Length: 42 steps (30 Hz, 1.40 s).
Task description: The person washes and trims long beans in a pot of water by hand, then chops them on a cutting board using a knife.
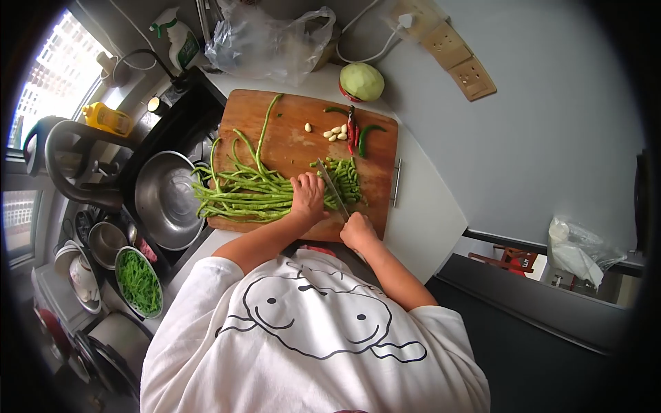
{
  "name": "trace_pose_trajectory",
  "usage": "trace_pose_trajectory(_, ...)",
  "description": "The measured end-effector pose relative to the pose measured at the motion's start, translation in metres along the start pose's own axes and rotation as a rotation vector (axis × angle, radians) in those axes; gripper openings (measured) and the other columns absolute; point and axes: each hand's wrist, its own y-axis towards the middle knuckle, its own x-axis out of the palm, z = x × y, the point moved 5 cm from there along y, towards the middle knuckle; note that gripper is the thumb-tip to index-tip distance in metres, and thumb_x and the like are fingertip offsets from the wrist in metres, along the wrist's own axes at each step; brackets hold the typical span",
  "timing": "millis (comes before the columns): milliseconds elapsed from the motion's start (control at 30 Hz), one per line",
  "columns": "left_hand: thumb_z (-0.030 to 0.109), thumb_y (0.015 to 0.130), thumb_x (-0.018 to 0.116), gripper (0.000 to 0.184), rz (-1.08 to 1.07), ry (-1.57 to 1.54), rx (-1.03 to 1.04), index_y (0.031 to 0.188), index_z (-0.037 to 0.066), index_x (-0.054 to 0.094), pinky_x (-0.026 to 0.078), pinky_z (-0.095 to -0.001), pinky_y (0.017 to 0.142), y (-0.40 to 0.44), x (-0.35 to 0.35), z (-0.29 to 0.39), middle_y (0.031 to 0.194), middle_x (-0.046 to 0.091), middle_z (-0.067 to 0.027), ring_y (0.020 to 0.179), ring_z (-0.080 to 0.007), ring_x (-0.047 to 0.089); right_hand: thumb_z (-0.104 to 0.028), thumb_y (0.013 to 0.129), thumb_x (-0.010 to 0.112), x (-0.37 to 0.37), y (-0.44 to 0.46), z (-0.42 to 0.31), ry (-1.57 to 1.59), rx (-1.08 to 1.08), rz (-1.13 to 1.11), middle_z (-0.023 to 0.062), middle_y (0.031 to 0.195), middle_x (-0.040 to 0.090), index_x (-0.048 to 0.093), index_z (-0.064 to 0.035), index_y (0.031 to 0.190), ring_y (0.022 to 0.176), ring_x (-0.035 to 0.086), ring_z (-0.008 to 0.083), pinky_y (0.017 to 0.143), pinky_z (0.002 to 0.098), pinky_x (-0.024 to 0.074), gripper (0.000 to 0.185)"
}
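My left hand presses down on a bundle of long green beans lying across the wooden cutting board. In my right hand is the handle of a knife. Its blade stands at the right end of the bundle, just right of my left fingers. Cut bean pieces lie to the right of the blade. Farther back on the board are peeled garlic cloves, red chillies and a green chilli.
A steel bowl stands in the sink area left of the board. A dish of shredded greens is at lower left. Behind the board are a pale green round vegetable and a plastic bag. Sockets are on the wall.
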Motion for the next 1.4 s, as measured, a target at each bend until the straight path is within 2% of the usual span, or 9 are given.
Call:
trace_pose_trajectory(133,0.058,0.048,0.067,0.092,-0.058,-0.041,-0.011,0.113,-0.002,0.040,0.028,-0.0493,0.086,0.004,-0.003,-0.002,0.111,0.040,-0.0170,0.103,-0.0300,0.037,-0.013,0.074,0.053,-0.007,0.010,-0.006,0.085,0.219,-0.252,0.0282,0.080,0.057,0.059,0.0065,0.076,0.080,0.058,0.0373,0.070,0.0424,0.0469,0.020)
trace_pose_trajectory(433,0.056,0.051,0.066,0.084,-0.013,-0.033,-0.036,0.110,0.002,0.043,0.027,-0.0499,0.088,0.007,0.001,-0.003,0.112,0.040,-0.0162,0.103,-0.0295,0.036,-0.016,0.074,0.055,0.017,0.038,-0.014,0.052,0.001,0.171,0.0273,0.081,0.057,0.057,0.0070,0.078,0.079,0.056,0.0396,0.070,0.0427,0.0461,0.024)
trace_pose_trajectory(667,0.053,0.050,0.068,0.082,0.067,-0.086,-0.049,0.109,0.002,0.043,0.028,-0.0500,0.087,-0.002,-0.003,-0.001,0.110,0.041,-0.0145,0.103,-0.0271,0.037,-0.017,0.074,0.053,0.009,0.036,-0.012,0.111,-0.050,0.132,0.0267,0.076,0.057,0.058,0.0067,0.071,0.076,0.057,0.0391,0.070,0.0421,0.0463,0.024)
trace_pose_trajectory(800,0.055,0.048,0.069,0.089,0.104,-0.129,-0.075,0.111,-0.001,0.040,0.029,-0.0455,0.089,0.004,0.004,-0.007,0.109,0.042,-0.0124,0.103,-0.0258,0.040,-0.021,0.075,0.053,-0.004,0.017,0.008,0.254,-0.153,0.286,0.0280,0.069,0.055,0.058,0.0072,0.067,0.073,0.056,0.0405,0.066,0.0429,0.0455,0.029)
trace_pose_trajectory(867,0.055,0.048,0.070,0.089,0.216,-0.056,-0.197,0.111,-0.001,0.040,0.028,-0.0447,0.089,0.011,0.010,-0.014,0.107,0.043,-0.0125,0.103,-0.0253,0.041,-0.022,0.075,0.053,-0.015,-0.002,0.019,0.280,-0.136,0.337,0.0283,0.066,0.054,0.057,0.0067,0.068,0.070,0.055,0.0410,0.062,0.0437,0.0446,0.030)
trace_pose_trajectory(1000,0.056,0.050,0.069,0.102,0.195,-0.089,-0.202,0.123,-0.002,0.028,0.021,-0.0495,0.095,0.007,0.007,-0.015,0.115,0.040,-0.0156,0.113,-0.0300,0.035,-0.022,0.075,0.053,-0.017,-0.019,0.039,0.321,-0.172,0.416,0.0281,0.063,0.053,0.057,0.0074,0.066,0.065,0.055,0.0412,0.057,0.0449,0.0436,0.031)
trace_pose_trajectory(1033,0.057,0.049,0.070,0.112,0.130,-0.122,-0.205,0.129,-0.002,0.018,0.015,-0.0524,0.098,0.005,0.010,-0.016,0.122,0.035,-0.0181,0.119,-0.0332,0.028,-0.022,0.075,0.053,-0.012,-0.021,0.043,0.308,-0.143,0.427,0.0279,0.062,0.053,0.057,0.0072,0.065,0.064,0.055,0.0411,0.057,0.0448,0.0436,0.031)
trace_pose_trajectory(1167,0.057,0.047,0.070,0.117,0.077,-0.116,-0.231,0.131,-0.002,0.014,0.012,-0.0532,0.099,-0.012,-0.007,-0.028,0.126,0.031,-0.0198,0.121,-0.0347,0.025,-0.023,0.077,0.051,0.004,-0.034,0.037,0.268,-0.130,0.407,0.0237,0.062,0.056,0.059,0.0031,0.065,0.062,0.056,0.0393,0.057,0.0441,0.0454,0.030)
trace_pose_trajectory(1400,0.060,0.049,0.067,0.117,-0.008,-0.069,-0.240,0.131,-0.004,0.013,0.012,-0.0531,0.100,-0.020,-0.007,-0.029,0.129,0.028,-0.0214,0.122,-0.0359,0.022,-0.021,0.078,0.051,0.030,-0.029,0.024,0.203,-0.186,0.361,0.0245,0.066,0.057,0.059,0.0036,0.066,0.065,0.057,0.0392,0.061,0.0444,0.0464,0.028)
